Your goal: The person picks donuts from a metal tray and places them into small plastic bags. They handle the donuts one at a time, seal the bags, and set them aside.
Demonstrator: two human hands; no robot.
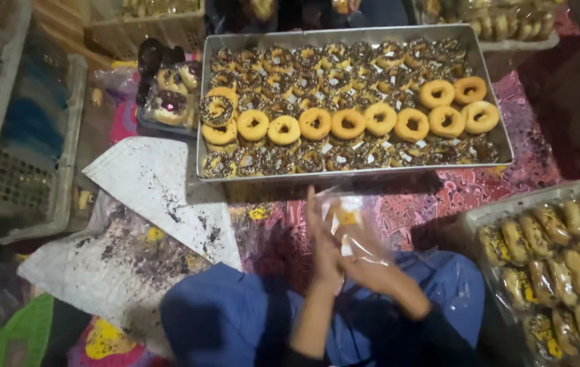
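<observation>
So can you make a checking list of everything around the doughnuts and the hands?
Surface: patterned red cloth, partly covered by crumb-speckled white paper.
Job's things: clear plastic bag held between both hands; metal tray of plain and sprinkled doughnuts.
Clutter: small pack of doughnuts left of the tray; tray of bagged doughnuts at right; grey crate at left.
Hands: left hand and right hand together on the bag.
Cables: nothing seen.
Surroundings: dim; more doughnut trays behind.
</observation>
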